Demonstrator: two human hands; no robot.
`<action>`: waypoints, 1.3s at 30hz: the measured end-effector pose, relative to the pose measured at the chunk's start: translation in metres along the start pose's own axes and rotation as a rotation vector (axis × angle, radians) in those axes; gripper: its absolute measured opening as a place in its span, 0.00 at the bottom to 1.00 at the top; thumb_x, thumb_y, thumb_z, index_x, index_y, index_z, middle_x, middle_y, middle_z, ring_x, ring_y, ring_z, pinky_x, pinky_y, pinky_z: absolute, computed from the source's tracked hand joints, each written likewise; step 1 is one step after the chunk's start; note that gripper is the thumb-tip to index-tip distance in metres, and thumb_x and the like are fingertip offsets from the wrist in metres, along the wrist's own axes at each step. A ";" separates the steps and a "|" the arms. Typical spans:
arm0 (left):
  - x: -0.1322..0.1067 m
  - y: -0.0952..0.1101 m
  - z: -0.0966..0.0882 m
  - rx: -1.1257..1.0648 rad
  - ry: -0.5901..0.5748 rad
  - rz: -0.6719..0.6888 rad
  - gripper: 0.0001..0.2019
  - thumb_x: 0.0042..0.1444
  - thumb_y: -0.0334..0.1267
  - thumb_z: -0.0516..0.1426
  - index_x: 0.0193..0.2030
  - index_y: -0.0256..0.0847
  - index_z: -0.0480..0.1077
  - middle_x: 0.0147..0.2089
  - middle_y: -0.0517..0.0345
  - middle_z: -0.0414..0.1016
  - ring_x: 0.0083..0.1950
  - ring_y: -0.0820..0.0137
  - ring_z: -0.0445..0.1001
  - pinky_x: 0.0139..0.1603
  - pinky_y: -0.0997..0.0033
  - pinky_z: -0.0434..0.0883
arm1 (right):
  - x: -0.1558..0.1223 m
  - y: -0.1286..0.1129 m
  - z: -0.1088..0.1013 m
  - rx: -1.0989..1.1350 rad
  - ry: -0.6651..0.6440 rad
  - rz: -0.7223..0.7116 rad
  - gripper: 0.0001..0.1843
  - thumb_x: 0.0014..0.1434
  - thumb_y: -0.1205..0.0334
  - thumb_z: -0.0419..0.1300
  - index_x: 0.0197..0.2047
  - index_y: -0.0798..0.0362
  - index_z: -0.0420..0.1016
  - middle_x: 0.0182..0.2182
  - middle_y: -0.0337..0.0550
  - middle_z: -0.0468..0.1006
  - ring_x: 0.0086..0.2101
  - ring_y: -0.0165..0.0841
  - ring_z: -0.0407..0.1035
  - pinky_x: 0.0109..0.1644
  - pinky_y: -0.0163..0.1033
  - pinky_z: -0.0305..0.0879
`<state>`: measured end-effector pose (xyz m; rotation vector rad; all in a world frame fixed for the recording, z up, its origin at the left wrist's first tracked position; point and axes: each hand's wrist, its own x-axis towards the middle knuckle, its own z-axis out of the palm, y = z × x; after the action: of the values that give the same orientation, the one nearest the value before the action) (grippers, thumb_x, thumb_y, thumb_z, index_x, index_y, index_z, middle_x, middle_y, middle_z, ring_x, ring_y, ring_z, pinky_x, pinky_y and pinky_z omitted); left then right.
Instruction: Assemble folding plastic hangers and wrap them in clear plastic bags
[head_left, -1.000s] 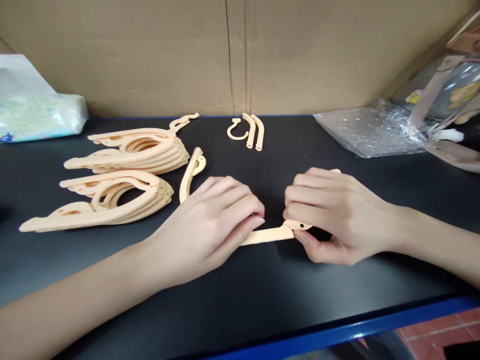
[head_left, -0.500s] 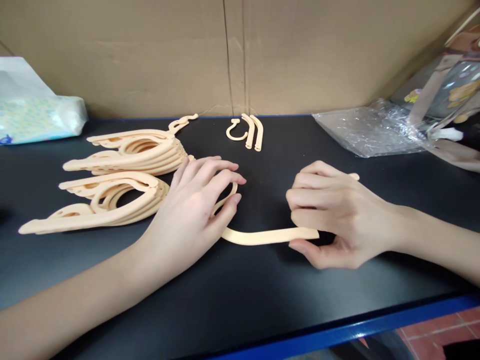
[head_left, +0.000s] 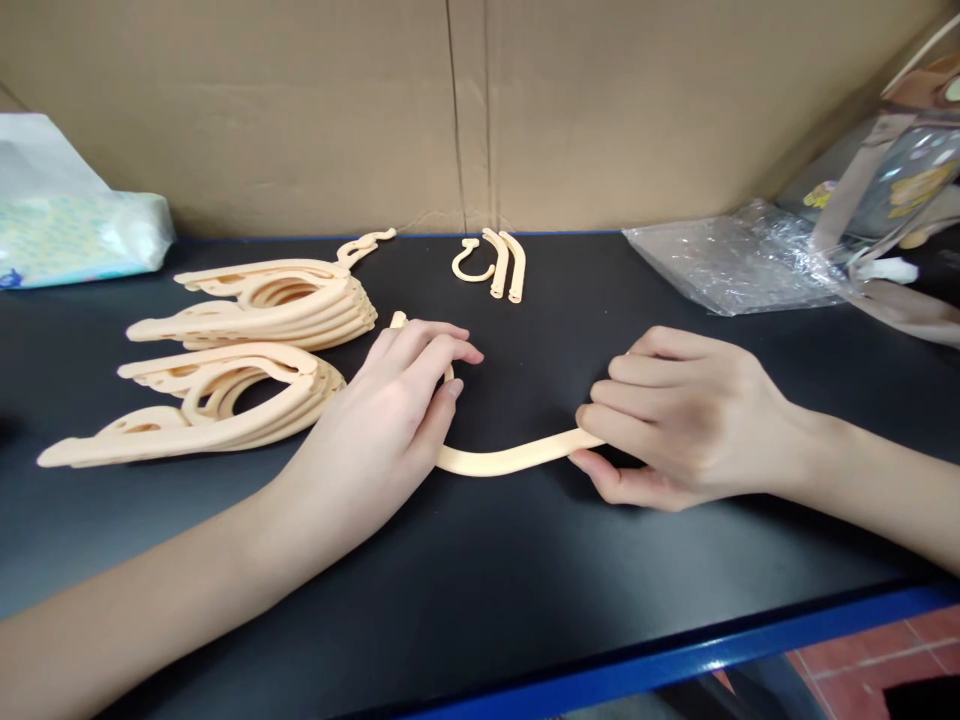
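Observation:
A cream plastic folding hanger (head_left: 506,460) lies on the black tabletop between my two hands, one arm of it curving out to the right. My left hand (head_left: 401,400) bends over its middle, fingers and thumb closed around it and hiding most of that part. Past the left knuckles pokes another cream end. My right hand (head_left: 664,420) pinches the tip of the right arm, thumb below and curled fingers above; the tip itself is covered. Close to my left hand are two stacks of similar hangers, a farther stack (head_left: 300,310) and a nearer stack (head_left: 247,430).
Toward the back lie a loose cream hook (head_left: 474,275), two short curved arms (head_left: 506,265) and a small hanger piece (head_left: 365,247). A tissue pack (head_left: 82,235) sits at left. At right are a clear plastic bag (head_left: 739,260) and a see-through bag with straps (head_left: 900,180). Cardboard (head_left: 300,120) stands behind.
The hanger has shifted slightly left and its right arm now slants up and away. My right thumb and fingers have closed over the arm's tip, which stuck out before.

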<state>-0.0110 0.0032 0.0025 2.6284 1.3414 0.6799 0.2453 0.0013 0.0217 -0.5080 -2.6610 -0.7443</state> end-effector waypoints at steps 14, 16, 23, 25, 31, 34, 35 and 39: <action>-0.001 -0.005 0.004 0.032 -0.029 -0.040 0.13 0.69 0.34 0.46 0.51 0.38 0.69 0.57 0.50 0.72 0.59 0.58 0.68 0.65 0.45 0.63 | 0.001 -0.006 -0.004 -0.070 -0.006 -0.015 0.23 0.67 0.56 0.57 0.20 0.51 0.66 0.15 0.34 0.66 0.18 0.29 0.63 0.26 0.38 0.59; -0.001 -0.005 0.004 0.011 -0.035 -0.042 0.13 0.69 0.34 0.45 0.52 0.38 0.69 0.57 0.50 0.71 0.60 0.59 0.68 0.64 0.47 0.63 | 0.001 -0.007 -0.006 -0.055 -0.061 0.011 0.23 0.68 0.57 0.56 0.21 0.51 0.65 0.15 0.33 0.66 0.17 0.29 0.61 0.25 0.38 0.56; 0.000 -0.004 0.003 -0.015 -0.058 -0.075 0.13 0.69 0.36 0.45 0.53 0.39 0.68 0.58 0.50 0.70 0.61 0.59 0.66 0.65 0.49 0.63 | -0.002 -0.003 -0.007 -0.107 -0.187 0.094 0.22 0.67 0.52 0.57 0.23 0.51 0.66 0.12 0.34 0.65 0.14 0.32 0.61 0.25 0.39 0.49; 0.000 -0.004 0.003 -0.012 -0.058 -0.073 0.14 0.69 0.36 0.44 0.53 0.39 0.67 0.59 0.50 0.70 0.61 0.59 0.66 0.65 0.49 0.63 | -0.003 -0.001 -0.005 -0.140 -0.201 0.133 0.23 0.67 0.48 0.57 0.24 0.51 0.66 0.12 0.35 0.65 0.14 0.33 0.62 0.25 0.38 0.47; -0.001 -0.004 0.004 0.015 -0.068 -0.066 0.15 0.69 0.37 0.44 0.54 0.39 0.67 0.60 0.49 0.70 0.62 0.58 0.66 0.64 0.47 0.64 | -0.004 0.001 -0.007 -0.181 -0.199 0.211 0.22 0.65 0.44 0.58 0.27 0.53 0.71 0.16 0.38 0.71 0.16 0.35 0.65 0.25 0.38 0.48; 0.000 -0.003 0.002 0.023 -0.096 -0.052 0.15 0.69 0.38 0.44 0.55 0.39 0.67 0.60 0.48 0.69 0.62 0.57 0.66 0.64 0.46 0.65 | -0.002 0.000 -0.007 -0.158 -0.182 0.206 0.21 0.64 0.45 0.59 0.32 0.55 0.74 0.20 0.39 0.73 0.19 0.35 0.67 0.26 0.39 0.51; 0.000 -0.002 0.002 0.024 -0.107 -0.050 0.15 0.69 0.38 0.44 0.55 0.39 0.66 0.61 0.48 0.69 0.62 0.57 0.66 0.64 0.46 0.65 | -0.002 0.000 -0.007 -0.141 -0.177 0.198 0.21 0.64 0.45 0.59 0.33 0.55 0.74 0.22 0.40 0.74 0.20 0.35 0.67 0.26 0.39 0.52; 0.001 0.000 0.001 0.034 -0.121 -0.051 0.16 0.68 0.40 0.45 0.55 0.38 0.66 0.61 0.46 0.70 0.63 0.56 0.66 0.65 0.46 0.64 | -0.002 0.001 -0.003 -0.009 -0.163 0.156 0.23 0.66 0.42 0.57 0.36 0.56 0.74 0.29 0.42 0.76 0.25 0.34 0.68 0.29 0.39 0.56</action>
<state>-0.0103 0.0045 0.0024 2.6051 1.3916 0.4869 0.2477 -0.0001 0.0237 -0.8001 -2.7263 -0.6960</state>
